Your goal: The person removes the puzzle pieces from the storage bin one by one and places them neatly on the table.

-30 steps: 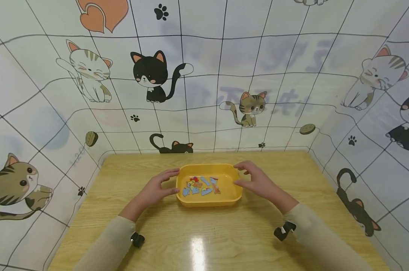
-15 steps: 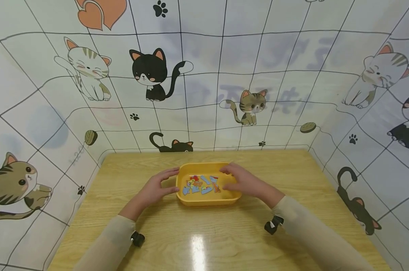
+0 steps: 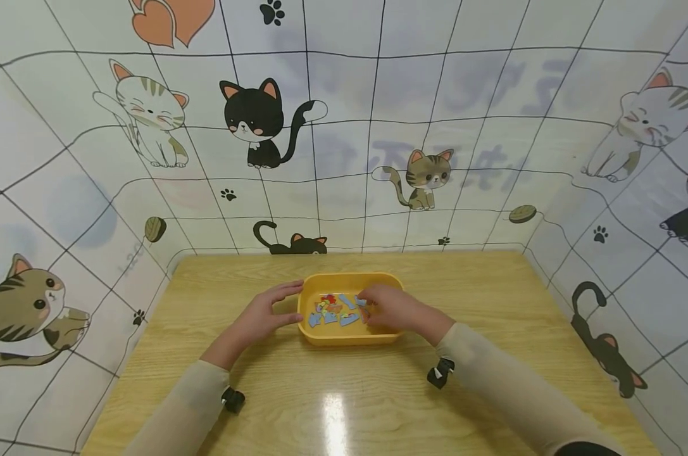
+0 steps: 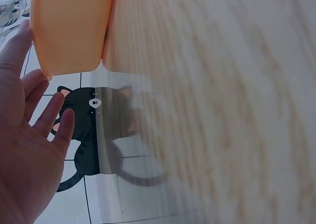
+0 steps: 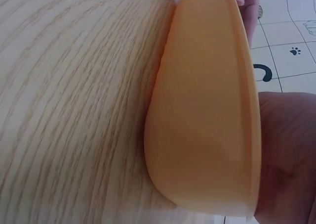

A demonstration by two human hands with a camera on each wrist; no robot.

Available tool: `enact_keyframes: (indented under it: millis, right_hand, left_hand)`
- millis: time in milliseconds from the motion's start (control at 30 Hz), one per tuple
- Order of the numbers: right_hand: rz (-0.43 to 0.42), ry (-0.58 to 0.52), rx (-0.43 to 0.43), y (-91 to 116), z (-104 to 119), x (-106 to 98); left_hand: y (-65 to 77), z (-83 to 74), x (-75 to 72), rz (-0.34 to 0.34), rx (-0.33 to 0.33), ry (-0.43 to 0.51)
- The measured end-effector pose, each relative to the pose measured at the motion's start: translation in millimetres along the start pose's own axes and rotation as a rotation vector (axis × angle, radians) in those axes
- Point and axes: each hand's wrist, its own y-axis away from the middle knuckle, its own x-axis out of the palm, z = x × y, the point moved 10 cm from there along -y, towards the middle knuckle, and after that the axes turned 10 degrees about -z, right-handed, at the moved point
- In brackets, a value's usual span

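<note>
A yellow plastic tray [image 3: 352,341] stands on the table, with several small flat cut-out pieces [image 3: 348,320] in blue, orange, yellow and red lying mostly in its left half. My left hand [image 3: 264,313] is at the tray's left end, thumb and fingers spread along the rim. In the left wrist view its fingertips meet the tray's edge. My right hand [image 3: 397,308] reaches over the right rim into the tray. Its thumb and fingers are apart around the rightmost blue and orange pieces. The tray wall hides these fingers in the right wrist view.
The light wood table [image 3: 344,392] extends around the tray on all sides. Behind it and at both sides hang white walls [image 3: 344,145] with a grid and cartoon cats. A black wrist camera [image 3: 232,400] sits on the left sleeve, another wrist camera [image 3: 440,373] on the right.
My right hand has moved left from the tray's right rim to the pieces inside, and its fingers have drawn closer together. The left hand and the tray stay in place.
</note>
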Motion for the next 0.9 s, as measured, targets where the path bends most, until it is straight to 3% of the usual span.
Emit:
enact_keyframes:
  millis: [433, 900]
  right_hand:
    - [0.044, 0.129, -0.003, -7.4, 0.9, 16.1]
    - [0.063, 0.1, 0.038, -6.1, -2.7, 18.3]
  left_hand:
    - [-0.4, -1.9, 0.9, 0.0, -0.002, 0.003]
    - [-0.5, 1.6, 1.7, 0.008, -0.014, 0.016]
